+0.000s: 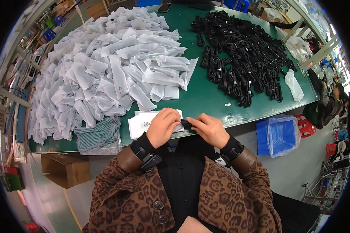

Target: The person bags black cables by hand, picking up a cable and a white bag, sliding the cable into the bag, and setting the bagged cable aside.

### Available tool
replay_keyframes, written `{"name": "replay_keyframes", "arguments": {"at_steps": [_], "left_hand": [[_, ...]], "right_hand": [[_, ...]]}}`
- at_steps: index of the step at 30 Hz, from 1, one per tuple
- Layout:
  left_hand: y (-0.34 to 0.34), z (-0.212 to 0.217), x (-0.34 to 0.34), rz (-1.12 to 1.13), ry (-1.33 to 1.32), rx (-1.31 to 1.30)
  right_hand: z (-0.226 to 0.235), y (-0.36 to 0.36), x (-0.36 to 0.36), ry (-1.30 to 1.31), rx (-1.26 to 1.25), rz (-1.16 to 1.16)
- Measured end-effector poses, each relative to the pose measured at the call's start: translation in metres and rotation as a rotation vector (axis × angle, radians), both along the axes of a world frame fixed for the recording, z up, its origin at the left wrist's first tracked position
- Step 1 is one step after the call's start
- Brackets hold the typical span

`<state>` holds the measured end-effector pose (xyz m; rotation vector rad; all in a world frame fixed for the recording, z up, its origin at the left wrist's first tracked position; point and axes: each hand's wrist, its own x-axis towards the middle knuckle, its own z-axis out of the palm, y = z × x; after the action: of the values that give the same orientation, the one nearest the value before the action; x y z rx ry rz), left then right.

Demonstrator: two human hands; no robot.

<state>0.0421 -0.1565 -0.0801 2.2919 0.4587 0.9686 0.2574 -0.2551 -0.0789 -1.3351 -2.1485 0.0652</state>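
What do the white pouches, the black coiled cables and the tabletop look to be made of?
White pouches: thin frosted plastic film, judging by their translucent, creased look. Black coiled cables: apparently matte rubber or plastic sheathing, bound with small ties. Tabletop: smooth green mat, probably rubber or vinyl, with a faint sheen.

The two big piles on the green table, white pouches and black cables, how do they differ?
The pile of white pouches is pale, flat and translucent; the pile of black cables is dark, coiled bundles. The pouches lie on the person's left and spread wider; the cables lie on the right. Both rest loose on the green table.
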Motion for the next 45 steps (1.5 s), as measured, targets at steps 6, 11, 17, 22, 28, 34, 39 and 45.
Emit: {"name": "replay_keyframes", "arguments": {"at_steps": [6,11,17,22,28,34,39,45], "left_hand": [[-0.001,0.009,-0.001,0.052,0.015,-0.272],[0.004,0.014,0.003,0.058,0.007,-0.027],[0.019,0.031,0.003,0.030,-0.058,-0.392],[0.043,0.048,0.002,-0.103,-0.246,-0.795],[0.138,0.102,-0.037,0.178,-0.631,-0.556],[0.067,0.068,-0.017,0.342,-0.085,-0.114],[0.008,0.001,-0.002,0.049,0.197,-0.131],[-0.004,-0.018,0.001,0.075,0.270,0.035]], "right_hand": [[0.008,0.006,-0.004,-0.072,0.140,0.049],[0.002,0.012,-0.012,0.452,-0.159,-0.131],[0.023,0.026,-0.012,0.441,0.028,0.150],[0.036,0.034,-0.015,0.873,-0.041,0.054],[0.029,0.091,0.039,0.253,0.029,-0.425],[-0.008,0.159,0.116,-0.359,0.266,-0.561],[-0.020,0.192,0.126,-0.413,0.116,-0.681],[-0.016,0.166,0.126,0.201,0.167,-0.656]]}}
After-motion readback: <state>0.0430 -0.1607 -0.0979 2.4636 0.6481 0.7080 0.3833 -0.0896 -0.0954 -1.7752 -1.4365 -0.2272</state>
